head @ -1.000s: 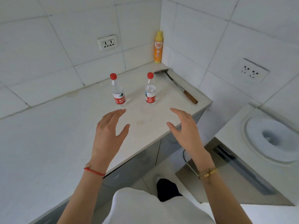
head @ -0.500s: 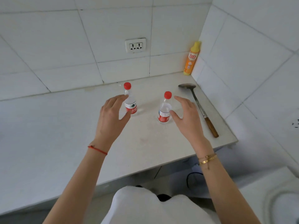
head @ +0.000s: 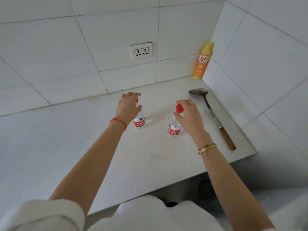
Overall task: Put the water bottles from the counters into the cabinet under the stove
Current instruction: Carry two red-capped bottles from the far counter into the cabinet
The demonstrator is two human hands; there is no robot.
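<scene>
- Two small clear water bottles stand upright on the white tabletop (head: 150, 164), well apart from each other and some way in from the tiled back wall.
- The left bottle (head: 139, 121) has a red label with white characters and a green mark above it; its red cap is mostly hidden behind the fingers.
- The right bottle (head: 174, 126) carries a red and white label low on its body, and its red cap shows plainly.
- The left hand (head: 128, 107) curls over the top of the left bottle, fingers spread and bent, thumb lying against the bottle's shoulder; whether it grips yet I cannot tell.
- The right hand (head: 189, 114) is part open around the neck of the right bottle, thumb at the near side just under the cap, fingers arched behind it; not clamped so far as can be seen.
- A metal spatula (head: 213, 115) with a wooden handle lies to the right of the bottles, and an orange detergent bottle (head: 202, 62) stands in the corner.
</scene>
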